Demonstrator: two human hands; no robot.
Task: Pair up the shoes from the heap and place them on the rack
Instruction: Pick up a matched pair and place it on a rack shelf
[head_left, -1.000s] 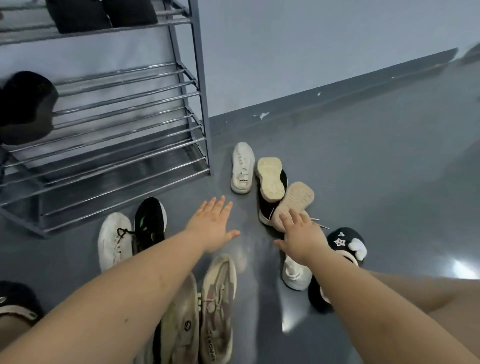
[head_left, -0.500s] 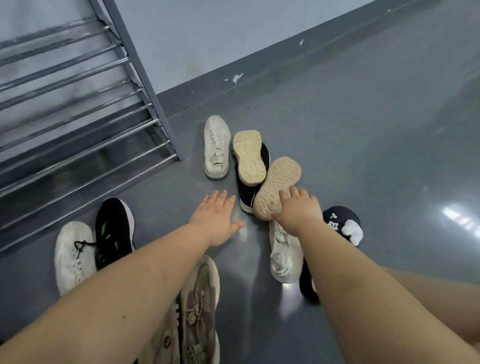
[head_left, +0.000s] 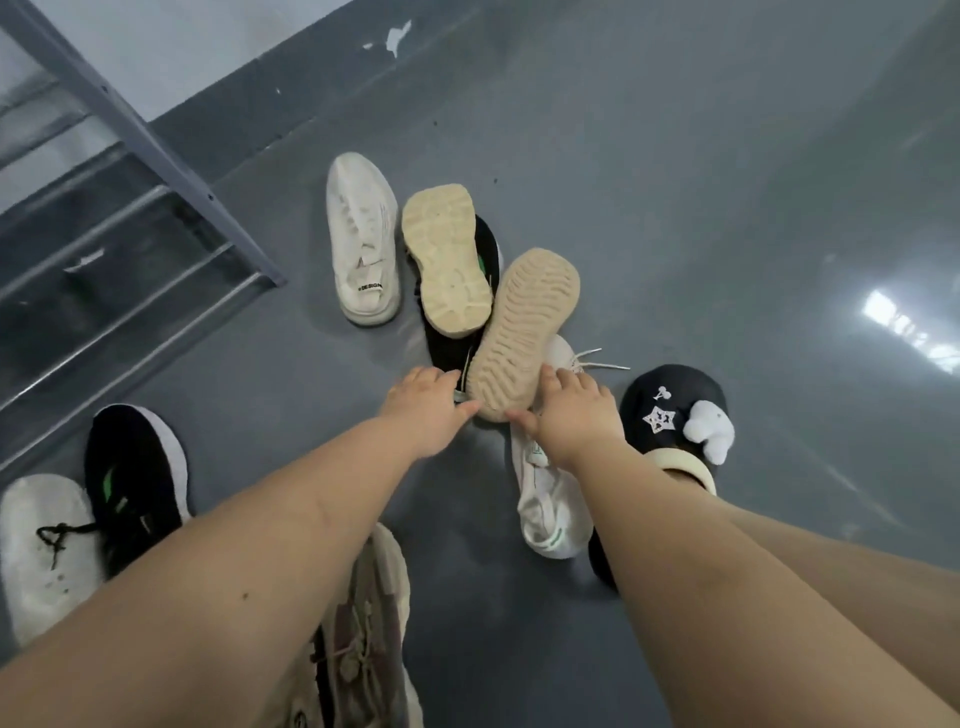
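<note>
Shoes lie in a loose heap on the grey floor (head_left: 675, 234) ahead of you, to the right of the metal rack (head_left: 130, 244). At the centre, a tan-soled shoe (head_left: 524, 327) lies sole up, tilted across a black shoe (head_left: 452, 343) and a white lace-up sneaker (head_left: 545, 499). Your right hand (head_left: 571, 415) grips its near end, fingers curled over the right edge and thumb at the heel. Your left hand (head_left: 431, 410) rests at the same heel from the left, fingers bent onto the black shoe's edge; whether it grips anything cannot be told. A second upturned pale sole (head_left: 447, 260) lies just beyond, beside a white slip-on (head_left: 361, 239) standing upright. A black slipper with a plush charm (head_left: 675, 410) sits right of your right wrist. Near left: a black sneaker (head_left: 135, 478) beside a white one (head_left: 47, 551). A beige laced shoe (head_left: 369, 639) shows under your left forearm.
</note>
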